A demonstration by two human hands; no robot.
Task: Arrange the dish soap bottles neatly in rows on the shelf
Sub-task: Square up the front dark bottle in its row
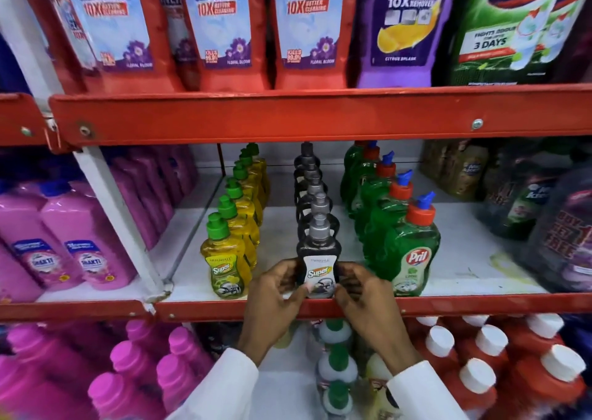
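Squaring up the front black bottle

Both hands' fingers, left hand (276,294) and right hand (362,294), pinch the black bottle (318,267) at the shelf's (448,306) front edge; next, probably align it with its row.

Yellow bottles (228,259) with green caps, black bottles (315,246), red shelf (288,116).

Left hand (275,294) and right hand (362,294) raised side by side, fingers curled inward, closed on the black bottle (318,259); white sleeves at wrists.
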